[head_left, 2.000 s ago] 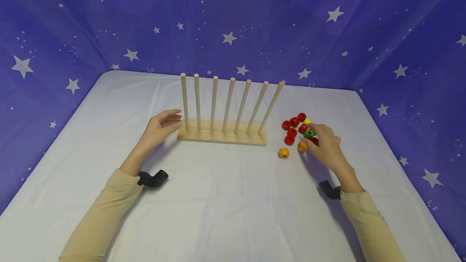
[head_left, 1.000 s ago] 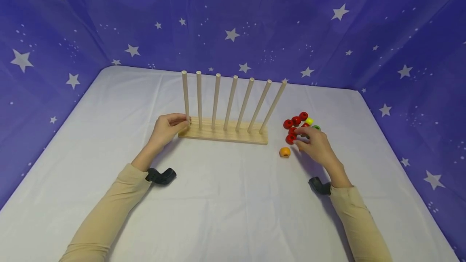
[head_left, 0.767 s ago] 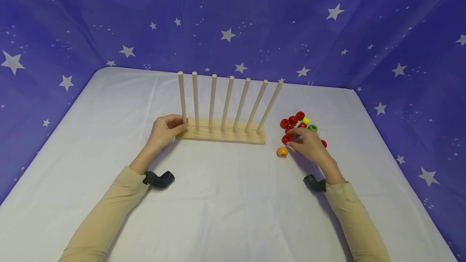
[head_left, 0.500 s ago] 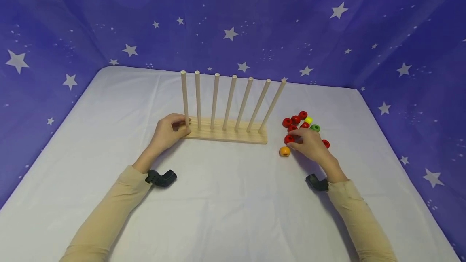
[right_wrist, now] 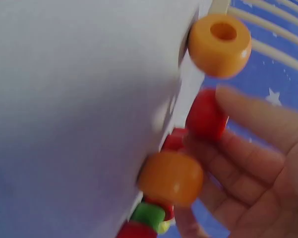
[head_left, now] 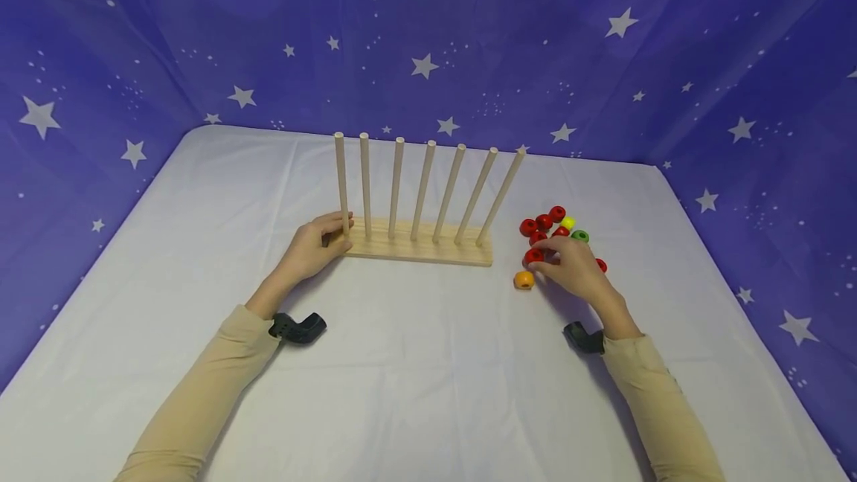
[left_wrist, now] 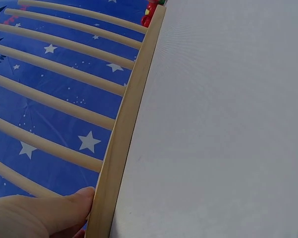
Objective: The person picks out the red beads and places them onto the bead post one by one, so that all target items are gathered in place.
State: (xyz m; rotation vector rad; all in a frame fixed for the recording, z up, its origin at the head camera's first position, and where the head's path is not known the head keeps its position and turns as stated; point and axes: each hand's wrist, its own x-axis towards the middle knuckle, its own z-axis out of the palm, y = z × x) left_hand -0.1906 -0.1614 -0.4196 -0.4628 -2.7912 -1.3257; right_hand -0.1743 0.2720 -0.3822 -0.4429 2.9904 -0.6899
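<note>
A pale wooden rack [head_left: 418, 245] with several upright pegs stands mid-table in the head view. My left hand [head_left: 309, 250] holds the left end of its base, around the leftmost peg; in the left wrist view the thumb [left_wrist: 72, 206] presses against the base's edge [left_wrist: 124, 129]. To the right of the rack, my right hand [head_left: 574, 268] pinches a red bead [right_wrist: 207, 116] between thumb and fingers, down at table level. One orange bead [head_left: 524, 280] lies just in front of that hand. Another orange bead [right_wrist: 172, 177] shows only in the right wrist view, close to the fingers.
Several red beads [head_left: 544, 222], a yellow bead [head_left: 567, 222] and a green bead [head_left: 580, 236] lie behind the right hand. One more red bead [head_left: 601, 265] sits to its right. White cloth [head_left: 428, 378] covers the table, with a blue starry curtain [head_left: 375, 36] behind.
My left hand has moved right onto the rack's end and taken hold of it. The right hand has shifted left from the green beads to a red bead near the front of the group.
</note>
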